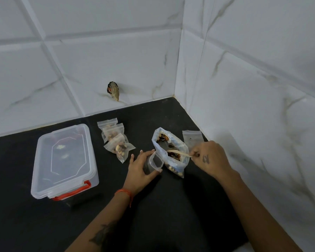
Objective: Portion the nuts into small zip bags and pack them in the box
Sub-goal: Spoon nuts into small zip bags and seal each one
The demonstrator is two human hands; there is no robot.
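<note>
A large clear bag of mixed nuts (pixel 176 151) lies open on the black counter (pixel 171 206). My right hand (pixel 210 159) pinches the handle of a wooden spoon (pixel 178 153) whose bowl is inside that bag. My left hand (pixel 141 170) holds a small empty zip bag (pixel 154 163) upright, mouth open, just left of the big bag. Three filled small zip bags (pixel 116 140) lie in a pile further left. A clear plastic box (pixel 64 160) with a closed lid and red latches stands at the left.
Empty small zip bags (pixel 192 138) lie behind my right hand near the corner. White tiled walls (pixel 244 88) close the counter at the back and right. A broken hole in the tile (pixel 113 90) is on the back wall.
</note>
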